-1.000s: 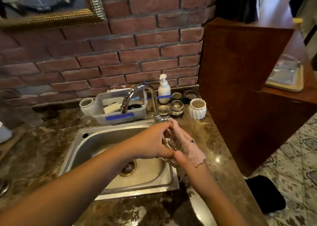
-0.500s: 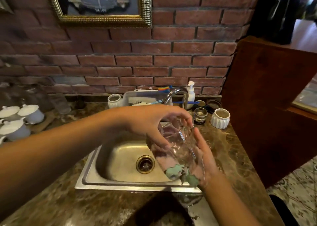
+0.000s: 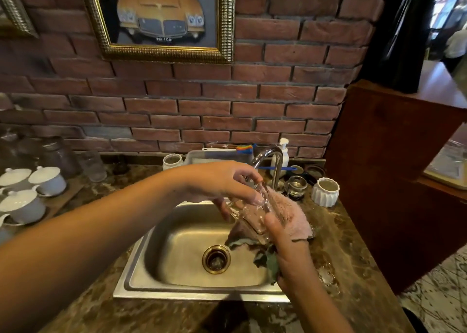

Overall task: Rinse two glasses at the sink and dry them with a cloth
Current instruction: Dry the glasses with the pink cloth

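**Glass held in both hands over the sink, cloth underneath**

I'm holding the glass (image 3: 254,215) tilted over the R side of the sink (image 3: 131,277), w/ its upper end pointing back toward the tap (image 3: 269,159). My left hand (image 3: 222,184) is arching over from the L, fingers curled round the upper end and fingertips pinching the glass wall. My right hand (image 3: 286,246) is cupping the lower end from below, thumb pressing on the glass, fingers closed on the cloth (image 3: 293,213). The pink part of the cloth is lying behind and under the glass, between it and my R palm, and is spreading out past the sink's R edge over the surface (image 3: 353,262). A green part is hanging down below my R hand, over the basin. The drain (image 3: 216,259) is sitting below and L of the glass, well apart from it.

Behind the tap a soap pump bottle (image 3: 284,150) is standing by the brick wall (image 3: 252,110), w/ a grey tub (image 3: 217,155) just L of it and a small white jar (image 3: 172,161) beside the tub. R of the tap a small jar (image 3: 297,186) is sitting next to a white ribbed cup (image 3: 325,191). Far L, lidded white cups (image 3: 46,181) are grouped on the surface; the glassware behind them is too blurred to tell apart. A framed pic of a yellow car (image 3: 161,16) is hanging on the wall, and a wooden cabinet (image 3: 391,168) is closing off the R side
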A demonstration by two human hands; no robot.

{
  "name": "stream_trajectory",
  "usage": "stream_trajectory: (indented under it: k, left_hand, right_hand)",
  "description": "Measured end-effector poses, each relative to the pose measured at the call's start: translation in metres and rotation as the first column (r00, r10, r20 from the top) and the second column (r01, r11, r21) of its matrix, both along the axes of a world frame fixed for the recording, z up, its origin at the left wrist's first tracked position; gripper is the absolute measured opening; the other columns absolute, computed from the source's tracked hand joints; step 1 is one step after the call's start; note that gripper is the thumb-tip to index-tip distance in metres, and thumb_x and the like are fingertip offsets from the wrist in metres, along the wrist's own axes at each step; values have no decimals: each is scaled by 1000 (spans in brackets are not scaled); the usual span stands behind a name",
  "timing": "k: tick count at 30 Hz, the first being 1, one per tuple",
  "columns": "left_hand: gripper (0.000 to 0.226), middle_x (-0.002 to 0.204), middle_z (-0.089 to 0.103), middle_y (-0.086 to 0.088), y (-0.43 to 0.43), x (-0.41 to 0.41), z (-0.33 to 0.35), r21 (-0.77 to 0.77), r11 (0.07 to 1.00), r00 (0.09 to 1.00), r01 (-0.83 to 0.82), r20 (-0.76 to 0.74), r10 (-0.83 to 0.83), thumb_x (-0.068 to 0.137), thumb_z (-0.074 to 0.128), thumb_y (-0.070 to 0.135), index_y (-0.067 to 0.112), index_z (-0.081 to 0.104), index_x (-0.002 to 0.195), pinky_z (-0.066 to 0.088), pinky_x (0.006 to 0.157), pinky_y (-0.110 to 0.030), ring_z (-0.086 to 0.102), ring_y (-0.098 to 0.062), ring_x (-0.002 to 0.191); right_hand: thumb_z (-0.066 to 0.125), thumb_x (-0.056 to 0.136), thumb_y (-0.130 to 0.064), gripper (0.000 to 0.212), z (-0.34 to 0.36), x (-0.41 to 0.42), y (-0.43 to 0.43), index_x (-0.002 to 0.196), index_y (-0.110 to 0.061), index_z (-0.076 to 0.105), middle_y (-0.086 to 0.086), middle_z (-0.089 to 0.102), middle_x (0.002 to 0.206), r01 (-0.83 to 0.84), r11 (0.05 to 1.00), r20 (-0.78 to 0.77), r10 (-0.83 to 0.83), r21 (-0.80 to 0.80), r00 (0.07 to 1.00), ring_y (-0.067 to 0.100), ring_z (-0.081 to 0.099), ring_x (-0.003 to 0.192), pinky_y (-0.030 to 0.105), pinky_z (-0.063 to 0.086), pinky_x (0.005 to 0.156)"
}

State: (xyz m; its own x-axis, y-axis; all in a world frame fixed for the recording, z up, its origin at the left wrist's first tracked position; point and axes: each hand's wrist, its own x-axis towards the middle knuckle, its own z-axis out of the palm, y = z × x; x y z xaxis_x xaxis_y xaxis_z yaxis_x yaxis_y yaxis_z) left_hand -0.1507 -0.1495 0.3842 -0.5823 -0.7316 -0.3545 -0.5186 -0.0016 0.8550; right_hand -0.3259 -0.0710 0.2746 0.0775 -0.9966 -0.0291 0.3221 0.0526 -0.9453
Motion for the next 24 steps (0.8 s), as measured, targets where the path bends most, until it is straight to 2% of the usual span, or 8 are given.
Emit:
stream_trajectory:
  k: [3,6,8,10,14,19,21,24]
  left_hand:
    - [32,119,66,-16,3,-1,7,51,996,997,-72,42,70,95,66,28,15,59,123,57,55,-29,69,-26,90]
    - [32,118,66,-16,7,-3,8,24,992,989,-124,78,122,96,64,35,15,59,121,56,57,-26,67,-21,84]
    - [31,117,65,-12,8,-4,7,-47,990,990,-131,48,133,96,62,38,16,60,119,56,72,-29,66,-20,91]
    - [30,117,63,-10,8,-2,8,-88,986,990,-141,-6,141,94,65,38,21,61,119,56,77,-31,66,-24,98]
    - [43,126,56,-4,12,7,12,-169,984,994,-64,-95,48,90,72,28,32,58,131,60,76,-31,68,-25,107]
    - [57,143,46,14,8,14,17,-407,882,969,236,163,-185,86,77,40,51,49,135,52,100,-36,54,-10,122]
    - [56,140,48,12,8,15,18,-406,879,965,251,181,-192,86,76,43,52,49,134,53,99,-36,56,-12,120]
    - [45,127,55,8,9,14,15,-410,898,979,160,185,-90,90,70,46,48,53,131,59,88,-39,64,-15,102]
  right_hand:
    - [83,73,-39,66,6,1,5,133,-37,56,-5,74,114,-1,988,-212,-33,-158,977,38,66,104,60,56,87]
    - [86,72,-34,65,9,4,5,131,-37,58,-5,72,118,19,983,-229,-62,-184,971,19,71,101,39,62,81]
    - [86,70,-46,52,12,6,4,117,-46,64,-3,76,104,24,991,-202,-51,-134,978,30,69,85,55,59,74]
    - [85,70,-43,46,15,7,3,112,-42,66,-4,77,102,29,996,-115,-39,-89,993,33,68,85,51,55,74]
    - [87,60,-43,75,20,8,-4,125,-16,63,15,74,115,-17,997,197,2,77,980,32,72,104,47,58,89]
    - [101,37,-31,79,24,4,-9,108,-8,77,29,71,113,-298,940,500,182,163,847,41,73,94,50,61,81]
    - [101,35,-31,70,26,4,-9,99,-10,80,28,73,106,-319,938,538,202,134,819,39,75,87,50,61,78]
    - [83,69,-30,51,33,6,-3,112,-5,72,27,74,106,-267,954,407,191,138,893,37,75,89,46,63,76]
